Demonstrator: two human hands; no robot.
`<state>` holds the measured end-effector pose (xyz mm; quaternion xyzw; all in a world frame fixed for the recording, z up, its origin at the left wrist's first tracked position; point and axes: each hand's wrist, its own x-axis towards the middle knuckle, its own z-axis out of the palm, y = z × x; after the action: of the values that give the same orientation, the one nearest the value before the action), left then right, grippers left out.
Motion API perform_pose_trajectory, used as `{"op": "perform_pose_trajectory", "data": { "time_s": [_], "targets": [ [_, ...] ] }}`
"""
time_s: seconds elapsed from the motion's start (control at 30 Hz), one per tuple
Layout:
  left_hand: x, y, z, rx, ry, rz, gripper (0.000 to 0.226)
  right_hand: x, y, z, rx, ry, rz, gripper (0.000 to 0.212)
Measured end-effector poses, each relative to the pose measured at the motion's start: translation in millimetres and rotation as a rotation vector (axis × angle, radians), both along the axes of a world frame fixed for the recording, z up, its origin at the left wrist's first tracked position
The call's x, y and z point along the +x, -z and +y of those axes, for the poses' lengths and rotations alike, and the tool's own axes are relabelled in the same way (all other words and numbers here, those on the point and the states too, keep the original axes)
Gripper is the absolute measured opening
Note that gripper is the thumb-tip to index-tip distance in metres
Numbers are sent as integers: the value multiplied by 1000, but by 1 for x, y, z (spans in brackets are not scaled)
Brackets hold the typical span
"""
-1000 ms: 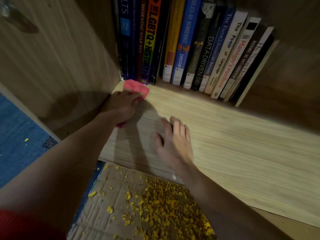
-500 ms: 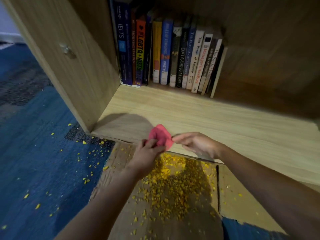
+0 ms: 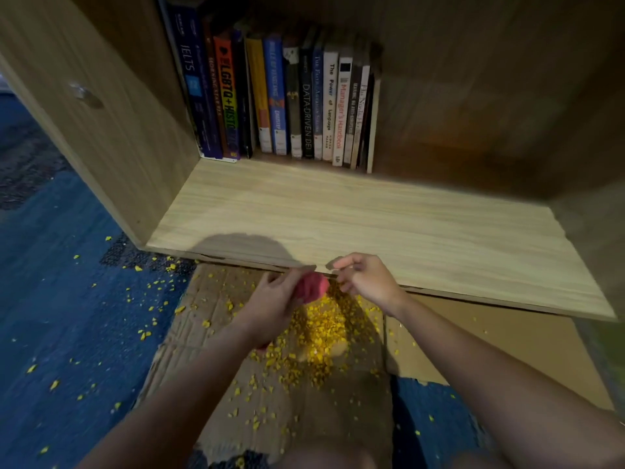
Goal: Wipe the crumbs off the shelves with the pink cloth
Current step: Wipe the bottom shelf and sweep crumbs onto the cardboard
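Grips a crumpled, soft pink cloth point(image 3: 313, 287) in the curled fingers point(image 3: 282, 279) of the left hand point(image 3: 274, 301), just past the shelf's front edge and above the crumbs. Holds the right hand point(image 3: 370, 282) just beside the cloth, fingers point(image 3: 340, 264) loosely bent and slightly apart; cannot tell whether any of them touches the fabric. Below both hands, a dense heap of small, jagged yellow crumbs point(image 3: 321, 333) on a flat, creased sheet of brown cardboard point(image 3: 304, 411). More flakes scattered over the rough blue carpet point(image 3: 67, 326) to the left. Beyond the hands, a smooth, pale wood-grain shelf point(image 3: 389, 225), with a row of upright books point(image 3: 291, 103) at the back left, spines outward.
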<state>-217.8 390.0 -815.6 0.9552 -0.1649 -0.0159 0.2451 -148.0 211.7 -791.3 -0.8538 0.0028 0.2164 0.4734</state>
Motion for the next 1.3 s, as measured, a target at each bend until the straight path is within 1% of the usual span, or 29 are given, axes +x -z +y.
{"op": "perform_pose_trajectory", "data": {
  "time_s": [0.03, 0.07, 0.1, 0.2, 0.23, 0.3, 0.43, 0.5, 0.57, 0.67, 0.73, 0.8, 0.9, 1.03, 1.1, 1.17, 1.3],
  "targets": [
    [1, -6, -5, 82, 60, 84, 58, 0, -1, 1, 7, -15, -9, 29],
    [1, -10, -9, 145, 94, 131, 61, -1, -2, 2, -8, -42, -23, 31],
    [1, -15, -12, 181, 108, 133, 60, -2, -1, 3, -21, -66, -46, 32],
    [6, -23, -15, 27, -77, 71, 51, -5, 2, 3, -8, -39, -77, 34],
    [7, -24, -16, 3, -102, 67, 50, -4, 1, 2, 7, -28, -74, 34],
    [7, -25, -18, -24, -110, 82, 49, -4, 0, -1, 15, -19, -84, 33],
    [10, -24, -21, 10, -54, 117, 48, -8, -5, -5, 40, -70, -55, 34],
    [14, -27, -21, -42, -74, 107, 46, -11, -8, -5, 71, -146, -18, 34],
    [18, -33, -24, -119, -88, 112, 44, -14, -11, -4, 63, -239, 1, 39],
    [22, -36, -28, -209, -111, 110, 37, -10, -7, -5, -26, -302, -101, 47],
    [22, -34, -30, -231, -101, 108, 34, -8, -6, -6, -40, -315, -187, 53],
    [21, -33, -33, -235, -77, 109, 34, -6, -4, -9, -52, -356, -207, 58],
    [20, -33, -40, -230, -68, 120, 36, -3, -7, -13, -146, -425, -167, 49],
    [15, -49, -55, -230, -109, 196, 45, -6, -25, -13, -409, -462, -261, 39],
    [9, -69, -63, -203, -117, 273, 51, -16, -42, -16, -483, -448, -240, 36],
    [2, -95, -68, -154, -105, 329, 55, -28, -63, -20, -494, -430, -186, 37],
    [-20, -150, -76, -13, -153, 393, 46, -53, -103, -24, -444, -356, -98, 35]
  ]
}}
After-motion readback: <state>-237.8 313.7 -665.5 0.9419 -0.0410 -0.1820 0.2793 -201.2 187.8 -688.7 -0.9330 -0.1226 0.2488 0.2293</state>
